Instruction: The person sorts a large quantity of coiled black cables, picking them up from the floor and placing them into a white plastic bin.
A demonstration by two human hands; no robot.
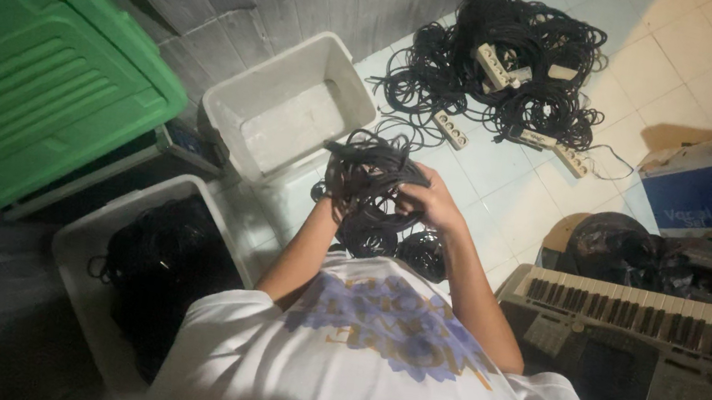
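At frame's upper left lies one green ribbed plastic lid (33,75). Of two white plastic tubs, the lower-left tub (78,260) holds black cables; the upper-centre tub (291,104) holds nothing. At centre, the left hand (330,198) and right hand (433,203) clench one coiled black cable bundle (369,183).

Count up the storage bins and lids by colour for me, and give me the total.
White plastic bins: 2, an empty white bin by the wall and a white bin holding black cables.
Green plastic bin lid: 1.
Total: 3.
Both hands hold a coil of black cable.
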